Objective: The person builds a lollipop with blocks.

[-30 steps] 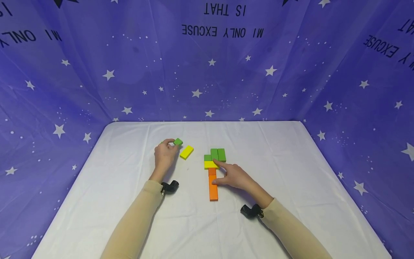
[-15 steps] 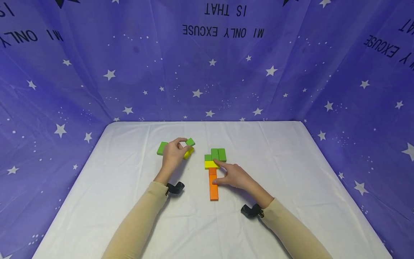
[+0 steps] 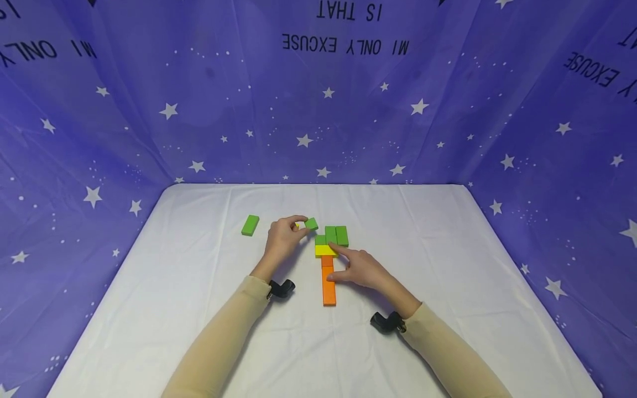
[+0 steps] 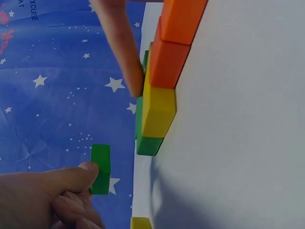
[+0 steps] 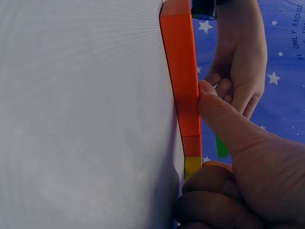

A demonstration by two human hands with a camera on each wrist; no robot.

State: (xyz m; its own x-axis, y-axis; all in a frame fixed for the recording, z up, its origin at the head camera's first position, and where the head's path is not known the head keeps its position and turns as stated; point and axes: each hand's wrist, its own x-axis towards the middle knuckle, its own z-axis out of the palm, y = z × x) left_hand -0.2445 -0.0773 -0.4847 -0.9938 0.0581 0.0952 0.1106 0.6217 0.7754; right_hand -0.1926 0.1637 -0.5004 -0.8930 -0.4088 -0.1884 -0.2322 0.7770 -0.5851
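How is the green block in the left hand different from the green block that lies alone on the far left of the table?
The small green block is pinched by the left hand and held off the table; the lone green block lies flat on the white table, untouched. The held block looks short, almost square; the lone one is longer. The held block is beside the block figure; the lone one lies apart. Both are the same green.

Green small block (image 3: 311,223) pinched in left hand (image 3: 283,241). Built shape: long orange block (image 3: 328,286), yellow block (image 3: 324,250) across it, green blocks (image 3: 336,235) above. Spare green block (image 3: 250,225) apart. White tablecloth (image 3: 199,309). Purple-blue backdrop (image 3: 149,99), white stars, dark lettering. Beige sleeves (image 3: 219,342).
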